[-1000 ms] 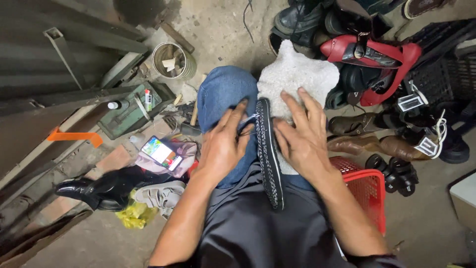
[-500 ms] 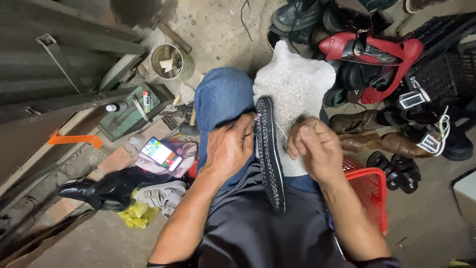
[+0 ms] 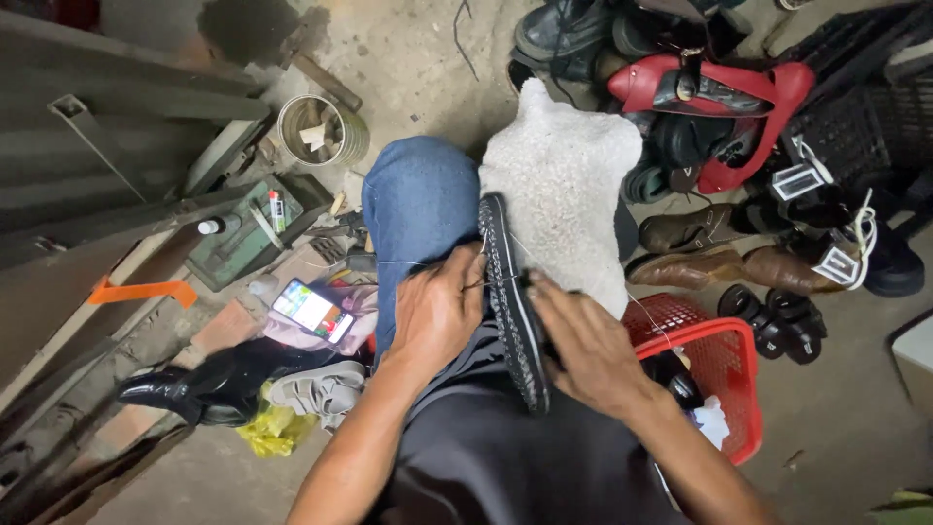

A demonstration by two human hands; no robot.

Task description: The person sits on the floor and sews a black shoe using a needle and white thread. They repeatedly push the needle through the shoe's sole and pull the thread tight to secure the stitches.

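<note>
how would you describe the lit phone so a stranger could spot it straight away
Start at the blue-jeaned knee and look down its left side to the floor. There the phone lies flat on pinkish cloth, above a black shoe. It is the only thing with a glowing screen.

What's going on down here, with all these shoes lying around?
A seated person holds a black shoe on edge between the knees, sole side up. The left hand and right hand grip it on either side, with thin thread running from it. A white fleecy cloth covers one knee; a red basket sits alongside.

Shoe (image 3: 510, 301) on lap between both hands, basket (image 3: 724, 374) right, phone (image 3: 313, 311) left
</note>
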